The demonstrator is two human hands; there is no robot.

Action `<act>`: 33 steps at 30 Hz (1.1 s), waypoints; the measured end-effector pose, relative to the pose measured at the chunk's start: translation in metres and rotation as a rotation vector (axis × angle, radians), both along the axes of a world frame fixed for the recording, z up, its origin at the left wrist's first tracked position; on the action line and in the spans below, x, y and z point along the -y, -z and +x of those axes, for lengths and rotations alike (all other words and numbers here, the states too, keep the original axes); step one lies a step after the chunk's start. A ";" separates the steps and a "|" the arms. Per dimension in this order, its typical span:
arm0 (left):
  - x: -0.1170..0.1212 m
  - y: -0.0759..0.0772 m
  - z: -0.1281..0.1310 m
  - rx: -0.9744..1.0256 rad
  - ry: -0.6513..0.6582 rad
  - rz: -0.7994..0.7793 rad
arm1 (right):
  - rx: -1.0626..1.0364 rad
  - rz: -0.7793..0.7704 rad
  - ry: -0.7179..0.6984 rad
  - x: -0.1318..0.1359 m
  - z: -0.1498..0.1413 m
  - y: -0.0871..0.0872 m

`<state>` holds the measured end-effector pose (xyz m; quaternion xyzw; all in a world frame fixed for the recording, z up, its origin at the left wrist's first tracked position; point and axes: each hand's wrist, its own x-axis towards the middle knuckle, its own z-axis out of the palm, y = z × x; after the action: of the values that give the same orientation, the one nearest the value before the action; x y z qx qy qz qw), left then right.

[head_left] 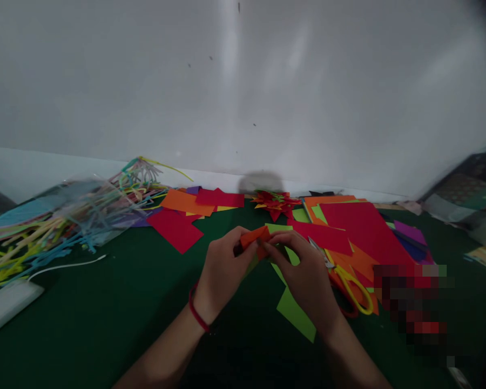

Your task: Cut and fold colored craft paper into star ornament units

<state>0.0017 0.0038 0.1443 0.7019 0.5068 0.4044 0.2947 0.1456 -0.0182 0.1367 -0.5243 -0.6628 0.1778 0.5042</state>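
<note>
Between my two hands, above the dark green table, is a small piece of folded orange paper [254, 235]. My left hand [225, 263] grips it from the left, thumb laid along its lower edge. At its right end, the thumb and index finger of my right hand [297, 258] pinch the paper. My fingers partly cover the folds. Light green paper pieces [298, 314] lie under and beside my right hand. Just right of that hand rest yellow-handled scissors [351, 283] on orange and red sheets. A red and orange folded-paper flower [276, 203] sits farther back, near the wall.
Red paper rectangles [175, 230] and orange ones lie back left. A clear bag of coloured pipe cleaners [85, 210] fills the left side, with a white device and cable [14, 302] before it. Large red sheets [358, 227] are stacked at right. A pale wall [243, 97] stands behind.
</note>
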 end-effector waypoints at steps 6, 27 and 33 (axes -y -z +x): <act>0.001 0.001 -0.002 -0.036 0.032 -0.020 | -0.066 -0.096 -0.063 0.000 0.002 -0.001; -0.002 0.004 -0.002 0.034 0.024 -0.076 | -0.057 -0.145 -0.073 0.000 0.007 0.000; -0.001 0.003 -0.002 0.036 0.026 -0.063 | -0.125 -0.132 -0.031 0.000 0.001 0.002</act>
<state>0.0000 0.0046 0.1414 0.6914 0.5049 0.3968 0.3310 0.1468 -0.0179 0.1344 -0.5339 -0.6250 0.2610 0.5061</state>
